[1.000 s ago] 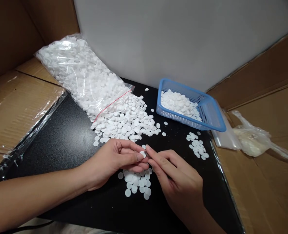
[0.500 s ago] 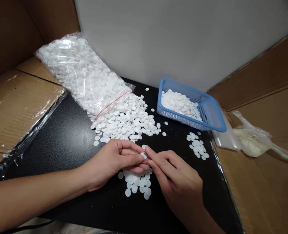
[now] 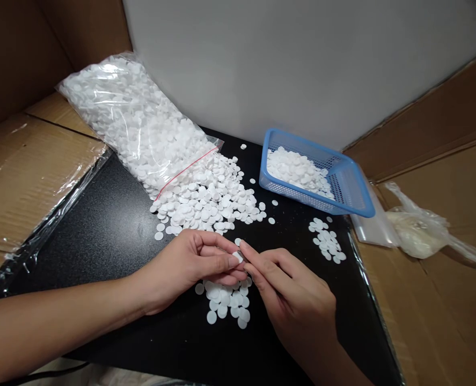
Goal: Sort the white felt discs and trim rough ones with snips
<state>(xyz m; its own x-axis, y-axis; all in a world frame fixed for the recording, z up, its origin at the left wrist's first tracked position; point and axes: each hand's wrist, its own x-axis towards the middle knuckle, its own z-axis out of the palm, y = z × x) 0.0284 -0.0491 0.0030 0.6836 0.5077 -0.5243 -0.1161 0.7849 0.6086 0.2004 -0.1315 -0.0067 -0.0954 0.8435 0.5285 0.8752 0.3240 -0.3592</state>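
Note:
Between thumb and fingers, my left hand (image 3: 205,260) pinches a small white disc (image 3: 238,257) above the black table. My right hand (image 3: 292,287) meets it from the right, its fingers closed around a thin dark tool (image 3: 242,256) whose tip is at the disc; most of the tool is hidden by the fingers, so its kind does not show. Below my hands lies a loose group of white discs (image 3: 225,303). Just beyond them spreads a large pile of the same discs (image 3: 209,201), spilling from the mouth of a clear plastic bag (image 3: 141,123).
A blue perforated basket (image 3: 318,201) with white discs inside stands at the back right. Nearer sits a small group of discs (image 3: 327,240) by the table's right edge. Beyond that edge, a knotted plastic bag (image 3: 417,236) rests on cardboard (image 3: 442,300). A grey wall (image 3: 254,69) rises behind.

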